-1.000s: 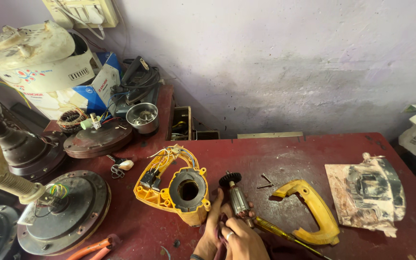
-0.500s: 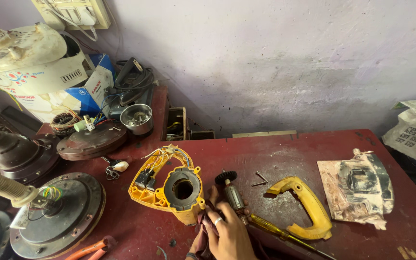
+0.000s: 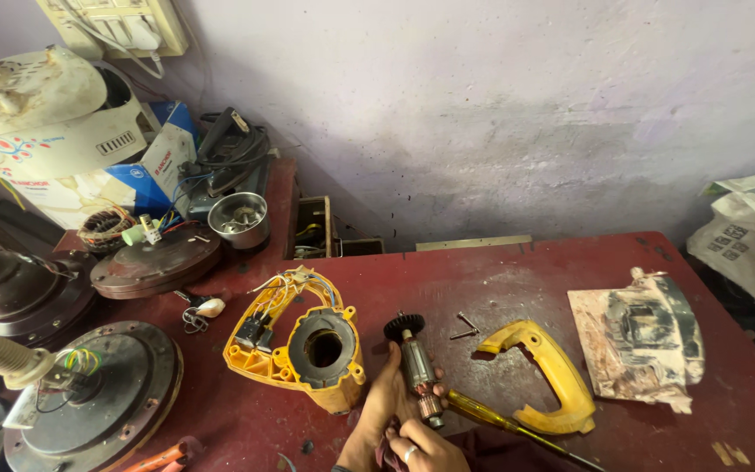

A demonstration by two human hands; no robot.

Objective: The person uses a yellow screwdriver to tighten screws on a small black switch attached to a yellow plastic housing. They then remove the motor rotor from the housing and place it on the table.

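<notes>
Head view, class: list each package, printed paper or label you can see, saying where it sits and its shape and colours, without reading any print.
Blue-and-white cardboard box: rear left, tilted.
White printed carton: beneath cream appliance, far left.
Folded newspaper: right edge, white with coloured print.

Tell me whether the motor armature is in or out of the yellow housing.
Out: the left hand holds the armature beside the yellow housing, whose bore is empty.

Motor armature (image 3: 416,367) — copper-wound, black fan on top — stands nearly upright, gripped over the red table.
</notes>
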